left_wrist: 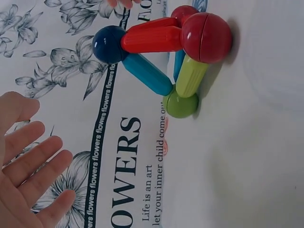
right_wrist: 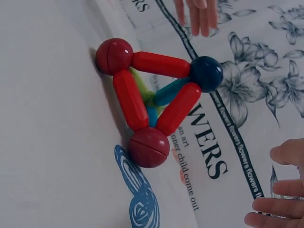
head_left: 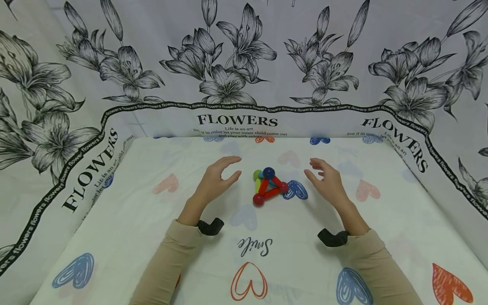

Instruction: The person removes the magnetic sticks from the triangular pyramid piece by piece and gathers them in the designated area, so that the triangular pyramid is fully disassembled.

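A pyramid of toy building rods and balls stands on the white cloth between the hands. It has red rods, blue rods and a lime green rod. Dark red balls and a green ball form its lower corners, and a dark blue ball tops it. To its left the left hand hovers with thumb and fingers spread apart, touching nothing. On the other side, the right hand is held likewise, its fingers loosely bent and free of the pyramid.
The tablecloth carries printed hearts and the word "Smile". Behind it and along both sides hangs a white curtain with black flower drawings. A black strap piece sits at the left wrist, another black piece at the right.
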{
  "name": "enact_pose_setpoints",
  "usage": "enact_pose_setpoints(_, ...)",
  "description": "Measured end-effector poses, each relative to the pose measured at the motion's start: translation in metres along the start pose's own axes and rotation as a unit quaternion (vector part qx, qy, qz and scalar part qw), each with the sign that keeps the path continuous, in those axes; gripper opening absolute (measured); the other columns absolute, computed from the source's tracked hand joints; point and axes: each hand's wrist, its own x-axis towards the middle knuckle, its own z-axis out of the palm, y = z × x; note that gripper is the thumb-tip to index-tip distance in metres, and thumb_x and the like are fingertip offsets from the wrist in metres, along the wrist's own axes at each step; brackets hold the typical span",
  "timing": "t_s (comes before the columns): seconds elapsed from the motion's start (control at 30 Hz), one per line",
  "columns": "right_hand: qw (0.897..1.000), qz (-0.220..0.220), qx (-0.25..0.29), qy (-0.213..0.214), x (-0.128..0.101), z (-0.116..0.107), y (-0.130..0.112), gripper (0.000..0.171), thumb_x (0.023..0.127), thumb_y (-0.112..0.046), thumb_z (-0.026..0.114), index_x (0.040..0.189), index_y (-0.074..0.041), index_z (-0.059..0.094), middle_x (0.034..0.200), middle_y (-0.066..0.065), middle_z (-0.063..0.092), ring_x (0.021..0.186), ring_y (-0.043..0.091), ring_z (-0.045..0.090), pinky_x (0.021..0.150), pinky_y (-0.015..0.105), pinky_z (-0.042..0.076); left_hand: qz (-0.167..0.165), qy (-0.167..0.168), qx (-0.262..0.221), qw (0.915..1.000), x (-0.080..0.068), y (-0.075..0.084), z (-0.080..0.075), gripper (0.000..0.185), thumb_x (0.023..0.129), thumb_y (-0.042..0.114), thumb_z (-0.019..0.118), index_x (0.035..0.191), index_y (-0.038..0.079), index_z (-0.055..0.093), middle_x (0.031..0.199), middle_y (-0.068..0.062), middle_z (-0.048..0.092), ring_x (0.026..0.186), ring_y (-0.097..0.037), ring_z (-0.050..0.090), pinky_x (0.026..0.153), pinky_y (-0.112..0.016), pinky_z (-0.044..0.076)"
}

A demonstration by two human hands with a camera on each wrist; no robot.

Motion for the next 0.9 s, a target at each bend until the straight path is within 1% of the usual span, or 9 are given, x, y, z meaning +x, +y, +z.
enact_pose_setpoints(0.17,1.0,-0.014,0.011,0.005,0.001,0.005,-0.003,0.043,0.093,-0.017,0.062,0.129,0.004,0.053,0.129,0.026,0.06,0.118,0.041,0.059,0.1,0.053,0.05,-0.002,-0.013,-0.018,0.9998,0.006,0.002,0.01,0.039,0.09,0.019,0.067,0.127,0.007,0.061,0.131,-0.01,0.064,0.127,-0.026,0.057,0.111,-0.041,0.044)
enact_pose_setpoints(0.3,0.999,-0.037,0.016,0.01,0.001,0.009,-0.006,0.039,0.091,-0.013,0.064,0.124,0.006,0.057,0.122,0.026,0.064,0.111,0.041,0.063,0.097,0.052,0.051,0.001,-0.019,-0.039,0.9991,0.01,0.004,0.018,0.039,0.09,0.019,0.067,0.127,0.007,0.061,0.13,-0.009,0.064,0.126,-0.025,0.057,0.111,-0.041,0.045)
enact_pose_setpoints(0.4,0.999,-0.044,0.019,0.007,0.0,0.012,-0.009,0.036,0.09,-0.012,0.065,0.121,0.005,0.059,0.118,0.026,0.066,0.108,0.04,0.065,0.095,0.05,0.052,0.008,-0.022,-0.05,0.9985,0.012,0.006,0.024,0.039,0.09,0.018,0.067,0.127,0.007,0.061,0.13,-0.009,0.064,0.126,-0.025,0.058,0.11,-0.041,0.045)
enact_pose_setpoints(0.57,0.999,-0.036,0.032,-0.02,-0.001,0.017,-0.012,0.034,0.09,-0.012,0.065,0.12,0.004,0.06,0.116,0.024,0.067,0.108,0.038,0.066,0.096,0.047,0.053,0.019,-0.026,-0.07,0.997,0.014,0.008,0.033,0.039,0.089,0.014,0.068,0.126,0.005,0.061,0.129,-0.01,0.065,0.125,-0.025,0.059,0.11,-0.041,0.045)
enact_pose_setpoints(0.67,0.998,-0.032,0.044,-0.038,0.0,0.019,-0.013,0.035,0.09,-0.013,0.066,0.121,0.003,0.06,0.117,0.023,0.067,0.109,0.037,0.066,0.096,0.047,0.053,0.022,-0.028,-0.083,0.9959,0.015,0.01,0.036,0.039,0.089,0.014,0.068,0.125,0.004,0.061,0.129,-0.011,0.065,0.125,-0.025,0.059,0.11,-0.041,0.045)
enact_pose_setpoints(0.9,0.993,-0.033,0.078,-0.084,0.007,0.024,-0.015,0.038,0.088,-0.013,0.069,0.121,0.003,0.061,0.118,0.025,0.066,0.111,0.038,0.064,0.098,0.048,0.052,0.016,-0.046,-0.118,0.9918,0.021,0.012,0.044,0.041,0.086,0.014,0.071,0.125,0.005,0.062,0.129,-0.011,0.065,0.126,-0.025,0.058,0.112,-0.042,0.044)
